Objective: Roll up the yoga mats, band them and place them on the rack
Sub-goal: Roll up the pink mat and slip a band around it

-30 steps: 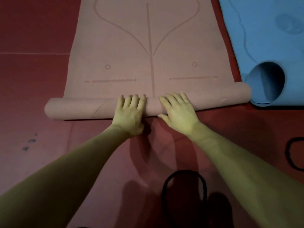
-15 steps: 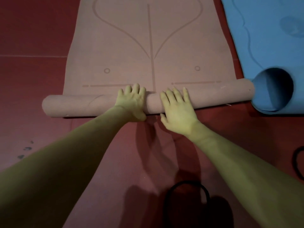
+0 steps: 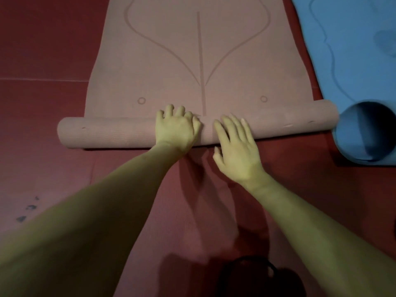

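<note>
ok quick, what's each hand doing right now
left hand: open, fingers draped over the pink mat roll
right hand: open, fingers flat on the roll

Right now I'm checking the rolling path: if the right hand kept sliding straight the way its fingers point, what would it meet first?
The right hand already lies on the pink mat's roll. Beyond it comes only the unrolled pink mat, apparently nothing else.
</note>
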Action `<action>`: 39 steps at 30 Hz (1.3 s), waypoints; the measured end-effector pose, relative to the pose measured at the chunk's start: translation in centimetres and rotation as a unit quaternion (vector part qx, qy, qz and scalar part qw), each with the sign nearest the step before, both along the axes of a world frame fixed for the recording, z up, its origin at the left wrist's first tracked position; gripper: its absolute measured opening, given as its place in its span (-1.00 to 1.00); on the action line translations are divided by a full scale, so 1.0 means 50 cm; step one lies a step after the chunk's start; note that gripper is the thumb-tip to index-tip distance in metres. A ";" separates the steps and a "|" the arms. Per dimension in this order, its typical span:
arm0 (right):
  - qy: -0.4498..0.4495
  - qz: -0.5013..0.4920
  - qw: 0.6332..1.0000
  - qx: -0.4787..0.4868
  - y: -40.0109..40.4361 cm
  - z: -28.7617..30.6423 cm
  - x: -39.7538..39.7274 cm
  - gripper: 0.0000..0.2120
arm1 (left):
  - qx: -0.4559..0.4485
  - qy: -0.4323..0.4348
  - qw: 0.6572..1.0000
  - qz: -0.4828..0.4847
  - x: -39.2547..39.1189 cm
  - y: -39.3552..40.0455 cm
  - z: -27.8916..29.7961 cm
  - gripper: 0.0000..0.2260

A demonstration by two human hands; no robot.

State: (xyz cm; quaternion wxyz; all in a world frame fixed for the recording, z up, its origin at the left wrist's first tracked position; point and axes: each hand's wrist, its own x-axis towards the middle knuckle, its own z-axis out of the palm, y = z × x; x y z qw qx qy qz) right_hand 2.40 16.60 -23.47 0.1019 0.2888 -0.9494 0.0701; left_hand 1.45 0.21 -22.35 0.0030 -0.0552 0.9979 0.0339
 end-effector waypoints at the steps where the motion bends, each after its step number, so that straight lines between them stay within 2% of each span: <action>1: -0.004 0.001 1.000 0.012 -0.001 -0.007 -0.002 -0.37 | -0.002 -0.023 1.000 0.015 -0.013 0.001 0.004 -0.50; 5: -0.040 -0.005 0.997 0.073 -0.020 0.002 -0.046 -0.20 | -0.009 -0.030 0.998 0.050 -0.045 0.000 0.033 -0.59; 8: -0.080 -0.008 0.990 0.120 -0.040 0.024 -0.092 -0.17 | -0.028 -0.012 0.999 -0.019 -0.040 -0.009 0.046 -0.63; 9: -0.094 -0.008 0.987 0.133 -0.047 0.031 -0.107 -0.16 | -0.023 -0.015 0.999 -0.039 -0.033 -0.012 0.047 -0.60; 11: -0.107 -0.008 0.982 0.153 -0.058 0.039 -0.132 -0.16 | -0.016 -0.069 0.996 -0.052 -0.025 -0.015 0.043 -0.40; 13: -0.113 -0.010 0.978 0.177 -0.069 0.042 -0.150 -0.17 | -0.056 -0.137 0.988 -0.052 -0.039 -0.015 0.041 -0.21; 14: -0.117 -0.010 0.975 0.188 -0.075 0.044 -0.159 -0.19 | -0.075 -0.151 0.984 -0.050 -0.050 -0.016 0.043 -0.19; 19: -0.132 -0.020 0.969 0.209 -0.097 0.052 -0.193 -0.39 | -0.107 -0.167 0.979 -0.049 -0.093 -0.020 0.049 -0.33; 25: -0.133 -0.032 0.970 0.199 -0.095 0.056 -0.174 -0.46 | -0.129 -0.136 0.980 -0.065 -0.083 -0.025 0.045 -0.40; 39: -0.144 0.006 0.966 0.214 -0.075 0.081 0.066 -0.53 | -0.113 -0.186 0.973 -0.072 0.150 -0.020 0.061 -0.44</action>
